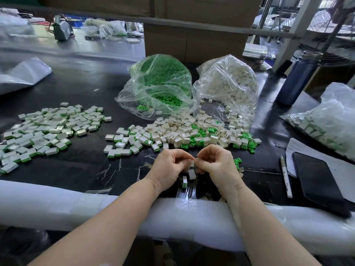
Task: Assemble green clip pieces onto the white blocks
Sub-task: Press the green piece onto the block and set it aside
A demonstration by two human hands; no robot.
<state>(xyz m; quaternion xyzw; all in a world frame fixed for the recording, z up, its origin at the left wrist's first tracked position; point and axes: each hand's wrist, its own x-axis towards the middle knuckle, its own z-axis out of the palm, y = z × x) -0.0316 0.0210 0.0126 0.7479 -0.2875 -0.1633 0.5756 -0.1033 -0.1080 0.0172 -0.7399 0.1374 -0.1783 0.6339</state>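
Both hands are meeting just above the near edge of the counter (80,87), and the work is going on right at the fingertips. The left hand (169,167) is curling its fingers (185,157) in and pinching a small white piece (192,163); the right hand (217,166) is curling in from the other side and pinching at the same spot. Whether a green clip is sitting between them I cannot tell, since the knuckles are hiding it.

Directly below the hands two more white blocks are lying on the counter: one plain block (191,174) and one block with a green edge (184,182), apparently already fitted.

As for progress, I'd judge this well underway but far from finished. A broad finished pile (44,131) is spreading out at the left, each block showing a green strip along one side. The mixed heap (188,135) in the middle is holding bare blocks, loose clips and some finished ones. Behind it the bag of green clips (159,81) and the bag of white blocks (228,83) are both looking nearly full, so plenty remains.

The blocks are looking like hard, smooth moulded plastic, squat and rectangular with crisp corners. The clips are looking small, bright and prong-shaped. The bags are thin, crinkled clear film, and the counter is dark and glossy. A soft white foam roll (57,200) is padding the near edge under the forearms. At the right a dark phone (317,181) and a white pen (286,177) are lying on paper.
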